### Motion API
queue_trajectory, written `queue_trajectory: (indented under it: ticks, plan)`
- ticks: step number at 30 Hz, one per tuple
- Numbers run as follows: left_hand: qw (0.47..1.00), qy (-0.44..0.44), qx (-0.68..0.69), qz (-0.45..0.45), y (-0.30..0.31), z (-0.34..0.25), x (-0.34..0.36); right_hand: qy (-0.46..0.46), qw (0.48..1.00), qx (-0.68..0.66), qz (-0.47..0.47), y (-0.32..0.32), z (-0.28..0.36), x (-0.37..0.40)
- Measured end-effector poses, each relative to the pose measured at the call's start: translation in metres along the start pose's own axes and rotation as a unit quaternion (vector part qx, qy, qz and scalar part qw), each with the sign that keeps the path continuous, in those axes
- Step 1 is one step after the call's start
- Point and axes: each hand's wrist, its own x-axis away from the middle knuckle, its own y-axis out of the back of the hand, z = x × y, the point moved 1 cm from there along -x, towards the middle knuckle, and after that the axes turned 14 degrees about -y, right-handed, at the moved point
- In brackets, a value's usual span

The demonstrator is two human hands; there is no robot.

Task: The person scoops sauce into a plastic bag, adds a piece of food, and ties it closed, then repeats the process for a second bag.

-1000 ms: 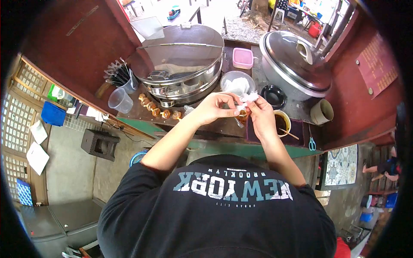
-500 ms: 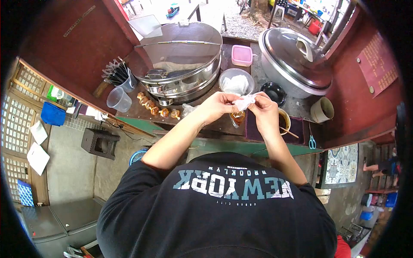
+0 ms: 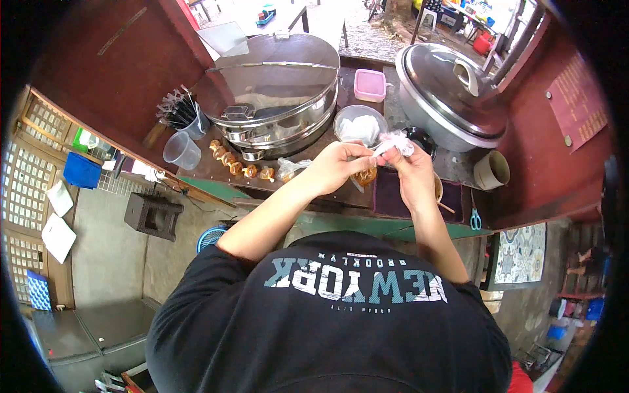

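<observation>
One bag [image 3: 367, 175] of brown sauce hangs over the counter [image 3: 203, 171], long axis upright, neck up. My left hand [image 3: 334, 167] pinches the neck from its left. My right hand [image 3: 411, 171] is closed on the twisted top. Both hands touch it, neither nearer. Count: one bag, two hands.

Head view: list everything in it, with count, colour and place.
sauce bag: one, clear with brown liquid, between both hands
steamer pot: one, steel, lidded, centre back
lidded pot: one, grey, back right
lidded box: one, pink, between the pots
glass bowl: one, clear, behind the hands
skewers: several, brown, in front of steamer pot
scissors: one pair, teal-handled, far right
left hand: one, pinching the bag's neck
right hand: one, gripping the bag's top
</observation>
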Motion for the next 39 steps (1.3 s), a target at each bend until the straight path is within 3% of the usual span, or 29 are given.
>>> queue_trajectory:
  ticks: [4, 8, 9, 13, 16, 19, 20, 23, 27, 29, 31, 33, 35, 37, 39]
  plan:
    - [0.999, -0.020, 0.039, 0.009, -0.007, 0.001, 0.000, -0.039, 0.997, 0.060, 0.010, 0.009, -0.011, 0.005]
    - [0.999, 0.000, 0.047, 0.011, -0.009, -0.002, 0.007, -0.017, 0.999, 0.006, 0.031, 0.014, -0.011, 0.005]
    - [0.999, 0.012, 0.048, 0.010, -0.009, -0.005, 0.009, -0.011, 1.000, 0.005, -0.017, 0.013, -0.012, 0.004]
    - [0.997, 0.026, 0.067, 0.006, -0.003, -0.008, 0.016, -0.022, 0.998, -0.061, -0.020, 0.018, -0.012, 0.004]
    - [0.998, 0.038, 0.059, 0.007, 0.001, -0.006, 0.018, -0.059, 0.998, 0.006, 0.006, 0.023, -0.016, 0.002]
    - [0.996, 0.025, 0.074, -0.036, 0.001, -0.008, 0.017, -0.073, 0.994, -0.025, 0.080, 0.004, -0.011, 0.008]
    - [0.997, 0.026, 0.070, -0.034, 0.001, -0.007, 0.018, -0.045, 0.993, 0.075, 0.083, 0.003, -0.011, 0.010]
    - [0.997, 0.028, 0.066, -0.036, -0.002, -0.001, 0.021, -0.003, 0.993, 0.094, 0.076, 0.003, -0.019, 0.013]
    - [1.000, -0.001, -0.001, -0.031, -0.013, -0.014, 0.026, -0.037, 0.996, 0.013, 0.082, 0.010, -0.026, 0.017]
    - [0.989, -0.053, -0.141, -0.009, -0.019, -0.012, 0.034, -0.067, 0.994, -0.031, 0.083, 0.013, -0.029, 0.021]
    - [0.943, -0.101, -0.318, -0.001, -0.027, -0.020, 0.044, -0.094, 0.989, -0.079, 0.082, 0.016, -0.030, 0.024]
    - [0.964, -0.054, -0.259, 0.009, -0.021, -0.018, 0.048, -0.127, 0.980, -0.116, 0.096, 0.019, -0.036, 0.027]
    - [0.980, -0.003, -0.197, 0.008, -0.018, -0.013, 0.051, -0.121, 0.987, -0.059, 0.089, 0.018, -0.038, 0.027]
    - [0.981, -0.022, -0.194, -0.017, -0.016, -0.011, 0.052, -0.110, 0.988, -0.006, 0.109, 0.005, -0.027, 0.033]
    - [0.984, -0.047, -0.170, -0.028, -0.017, -0.007, 0.050, -0.032, 0.981, 0.153, 0.111, 0.005, -0.036, 0.036]
